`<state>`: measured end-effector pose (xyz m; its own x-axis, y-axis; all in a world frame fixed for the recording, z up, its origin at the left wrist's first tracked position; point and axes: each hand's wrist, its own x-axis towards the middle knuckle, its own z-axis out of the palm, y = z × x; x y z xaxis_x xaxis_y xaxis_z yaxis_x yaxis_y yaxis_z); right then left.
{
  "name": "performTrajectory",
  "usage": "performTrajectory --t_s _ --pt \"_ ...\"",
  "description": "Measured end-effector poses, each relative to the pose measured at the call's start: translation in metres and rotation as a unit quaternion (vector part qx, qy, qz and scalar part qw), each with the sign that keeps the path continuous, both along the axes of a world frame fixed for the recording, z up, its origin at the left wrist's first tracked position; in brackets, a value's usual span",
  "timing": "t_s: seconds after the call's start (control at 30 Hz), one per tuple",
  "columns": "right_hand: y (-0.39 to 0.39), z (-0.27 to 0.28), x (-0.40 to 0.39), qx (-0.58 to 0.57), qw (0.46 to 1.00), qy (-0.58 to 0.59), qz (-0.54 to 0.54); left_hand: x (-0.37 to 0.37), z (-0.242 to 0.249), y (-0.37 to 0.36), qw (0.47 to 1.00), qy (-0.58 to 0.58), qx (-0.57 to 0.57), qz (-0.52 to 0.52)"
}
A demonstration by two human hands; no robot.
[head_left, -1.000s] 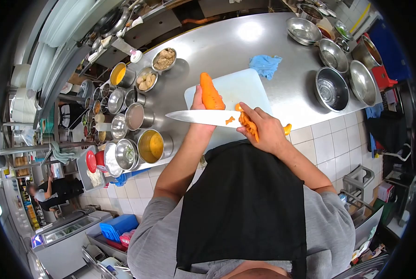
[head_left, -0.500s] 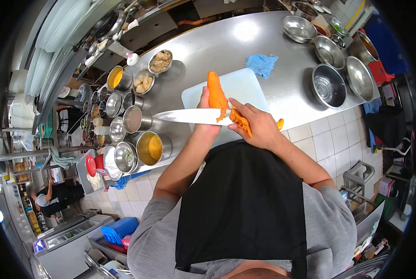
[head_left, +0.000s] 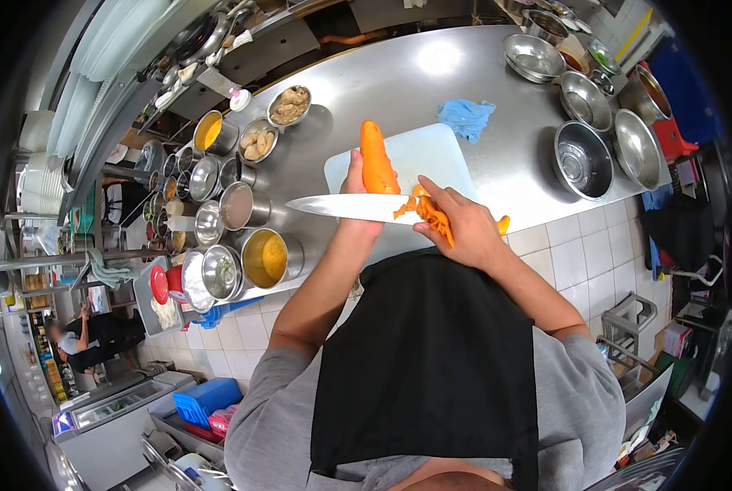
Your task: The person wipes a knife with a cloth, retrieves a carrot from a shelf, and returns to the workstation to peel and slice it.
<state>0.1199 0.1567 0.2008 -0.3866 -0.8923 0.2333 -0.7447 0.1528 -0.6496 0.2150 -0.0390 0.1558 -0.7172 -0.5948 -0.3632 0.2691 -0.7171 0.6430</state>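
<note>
My left hand is closed around the lower part of an orange carrot, which points away from me over the white cutting board. In my right hand is a large knife, its blade lying crosswise over the carrot's near end and pointing left. Orange carrot peelings cling to the blade near the handle and against my right fingers. The knife's handle is hidden in my grip. A small orange piece shows just right of my right hand.
A blue cloth lies beyond the board on the steel table. Metal bowls stand at the right; several pots and food bowls line the left. Another person stands far left.
My right hand and the knife have slid slightly right. The carrot has shifted a little left, and the strip hanging at its near end now lies on the blade.
</note>
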Motion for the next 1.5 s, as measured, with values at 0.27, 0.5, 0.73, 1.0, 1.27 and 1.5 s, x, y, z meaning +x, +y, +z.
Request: performTrajectory --t_s 0.27,0.5,0.73,1.0,1.27,1.5 --pt "0.004 0.0 0.003 0.029 0.999 0.007 -0.015 0.0 -0.002 0.003 1.0 -0.004 0.008 -0.006" --pt "-0.008 0.001 0.006 -0.018 1.0 0.004 -0.005 -0.005 -0.001 0.027 0.999 0.008 0.022 -0.023" --pt "-0.012 0.002 0.002 -0.014 1.0 -0.01 0.002 -0.001 0.004 0.027 0.999 0.03 -0.011 -0.026" --pt "-0.013 -0.004 0.0 -0.03 0.999 -0.003 -0.021 0.002 0.003 0.03 1.0 0.023 -0.017 -0.003" --pt "-0.04 -0.014 -0.02 -0.1 0.993 -0.02 -0.054 0.001 -0.015 0.05 0.998 0.012 -0.056 -0.038" --pt "0.001 -0.001 0.004 -0.025 1.0 -0.009 0.012 0.006 0.004 0.016 0.999 0.027 -0.044 -0.001"
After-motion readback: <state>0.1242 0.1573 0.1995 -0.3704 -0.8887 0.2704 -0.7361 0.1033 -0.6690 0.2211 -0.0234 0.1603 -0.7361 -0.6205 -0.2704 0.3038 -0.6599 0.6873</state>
